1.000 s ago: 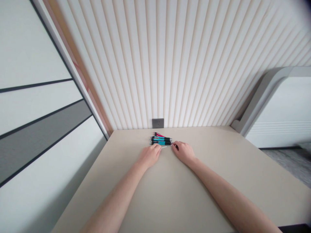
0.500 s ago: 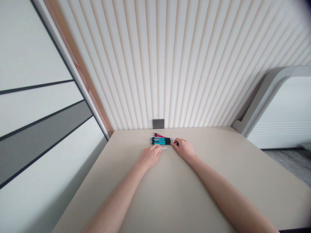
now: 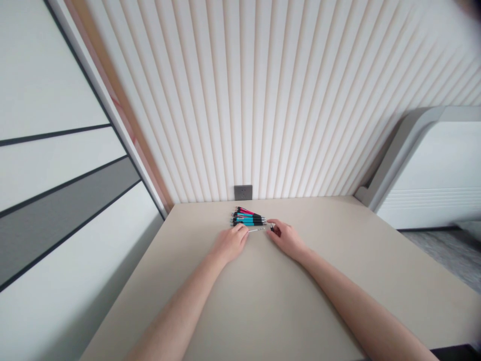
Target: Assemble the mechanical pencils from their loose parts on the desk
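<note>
My left hand (image 3: 231,242) is closed, its fingertips pinching a thin whitish rod (image 3: 256,230) that looks like a pen's inner tube. The rod's narrow metallic end points right, towards my right hand (image 3: 287,237). That hand is curled, with forefinger and thumb tips apart and a small black piece (image 3: 272,228), perhaps a pen part, held between the fingers. Just beyond both hands lie several teal pens (image 3: 246,219) with black grips and metal tips, side by side. A pink pen (image 3: 246,211) slants behind them.
The pens rest on a beige table (image 3: 259,301). A dark socket plate (image 3: 243,192) is set low in the ribbed wall (image 3: 233,100) behind. A panelled white cabinet (image 3: 71,240) borders the left side, and a grey-white headboard (image 3: 432,170) stands at the right.
My right hand has drawn slightly right, away from the rod's end, and its forefinger and thumb have parted. The tips of the teal pens now show. My left hand stays nearly still.
</note>
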A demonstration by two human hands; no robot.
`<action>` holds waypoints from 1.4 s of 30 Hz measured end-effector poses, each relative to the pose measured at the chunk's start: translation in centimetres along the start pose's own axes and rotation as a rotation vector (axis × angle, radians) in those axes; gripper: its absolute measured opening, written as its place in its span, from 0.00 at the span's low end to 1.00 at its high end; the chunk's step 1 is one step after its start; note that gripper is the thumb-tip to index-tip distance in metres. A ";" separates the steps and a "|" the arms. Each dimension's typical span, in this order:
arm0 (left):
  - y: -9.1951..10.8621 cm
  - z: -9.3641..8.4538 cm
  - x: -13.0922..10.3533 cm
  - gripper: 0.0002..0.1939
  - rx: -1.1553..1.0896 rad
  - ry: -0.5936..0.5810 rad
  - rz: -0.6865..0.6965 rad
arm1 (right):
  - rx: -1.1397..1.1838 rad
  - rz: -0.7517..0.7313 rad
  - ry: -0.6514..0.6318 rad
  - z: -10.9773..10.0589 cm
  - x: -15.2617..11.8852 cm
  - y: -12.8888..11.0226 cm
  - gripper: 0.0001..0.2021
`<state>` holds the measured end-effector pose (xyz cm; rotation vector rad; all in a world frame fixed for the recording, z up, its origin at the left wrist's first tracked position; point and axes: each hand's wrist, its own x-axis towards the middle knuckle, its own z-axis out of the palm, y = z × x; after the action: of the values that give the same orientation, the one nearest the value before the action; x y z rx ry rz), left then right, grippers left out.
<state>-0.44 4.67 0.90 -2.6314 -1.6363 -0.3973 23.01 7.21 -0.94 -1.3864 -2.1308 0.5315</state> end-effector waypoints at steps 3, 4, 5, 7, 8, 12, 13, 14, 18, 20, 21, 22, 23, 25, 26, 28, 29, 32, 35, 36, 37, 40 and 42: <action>0.0 0.0 0.0 0.16 -0.005 0.003 -0.001 | -0.044 -0.031 -0.038 -0.2 -0.1 -0.4 0.18; 0.0 0.0 0.0 0.16 -0.007 0.003 -0.001 | -0.056 -0.041 -0.051 -0.3 -0.1 -0.4 0.18; 0.0 0.0 0.0 0.16 -0.009 0.003 -0.001 | -0.068 -0.050 -0.060 -0.3 -0.1 -0.5 0.18; 0.0 0.1 0.0 0.16 -0.010 0.003 0.000 | -0.089 -0.065 -0.068 -0.3 -0.2 -0.5 0.18; 0.0 0.1 0.0 0.16 -0.010 0.002 0.001 | -0.101 -0.073 -0.069 -0.2 -0.2 -0.5 0.18; 0.0 0.1 0.0 0.16 -0.006 -0.001 0.006 | -0.125 -0.100 -0.071 -0.1 -0.1 -0.5 0.16; 0.0 0.1 0.0 0.16 -0.004 -0.001 0.008 | -0.123 -0.101 -0.071 -0.1 -0.1 -0.5 0.16; 0.0 0.1 0.0 0.16 -0.002 -0.001 0.010 | -0.117 -0.100 -0.071 -0.2 -0.1 -0.6 0.15; 0.0 -0.1 0.0 0.16 0.001 -0.003 0.022 | -0.099 -0.099 -0.070 -0.3 -0.2 -0.7 0.14; 0.0 -0.2 -0.1 0.16 -0.001 -0.005 0.029 | -0.089 -0.095 -0.067 -0.2 -0.2 -0.7 0.14; 0.0 -0.2 -0.1 0.16 -0.003 -0.005 0.033 | -0.079 -0.092 -0.061 -0.2 -0.2 -0.7 0.14; 0.0 -0.2 -0.1 0.16 -0.005 -0.006 0.038 | -0.067 -0.090 -0.050 -0.2 -0.3 -0.7 0.14; 0.0 -0.2 -0.1 0.16 -0.007 -0.007 0.044 | -0.054 -0.091 -0.038 -0.2 -0.3 -0.7 0.14; 0.0 -0.1 -0.1 0.16 -0.012 -0.007 0.052 | -0.027 -0.098 -0.015 -0.1 -0.3 -0.7 0.14; 0.0 -0.1 -0.1 0.16 -0.015 -0.006 0.055 | -0.015 -0.102 -0.008 -0.1 -0.3 -0.7 0.14; 0.0 0.0 -0.1 0.15 -0.021 -0.004 0.058 | 0.005 -0.108 -0.002 -0.1 -0.3 -0.8 0.14; 0.0 0.0 -0.1 0.15 -0.025 -0.004 0.060 | 0.013 -0.110 -0.002 -0.1 -0.3 -0.8 0.15; 0.0 0.0 -0.1 0.15 -0.032 -0.003 0.066 | 0.029 -0.124 -0.003 -0.2 -0.3 -0.9 0.14; -0.1 -0.1 -0.2 0.15 -0.032 -0.005 0.073 | 0.035 -0.133 0.001 -0.1 -0.3 -0.9 0.14; -0.1 -0.1 -0.2 0.15 -0.030 -0.005 0.074 | 0.036 -0.135 0.003 -0.1 -0.3 -0.9 0.14; -0.1 -0.1 -0.1 0.15 -0.029 -0.006 0.075 | 0.036 -0.136 0.005 -0.1 -0.3 -0.9 0.13; -0.1 0.0 -0.1 0.15 -0.025 -0.008 0.073 | 0.031 -0.121 0.001 -0.2 -0.3 -1.0 0.13; -0.1 0.0 -0.1 0.15 -0.020 -0.010 0.069 | 0.026 -0.108 0.001 -0.3 -0.3 -1.0 0.13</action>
<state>-0.57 4.63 0.84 -2.6996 -1.5475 -0.4015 22.55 6.54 -0.16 -1.2489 -2.1759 0.5147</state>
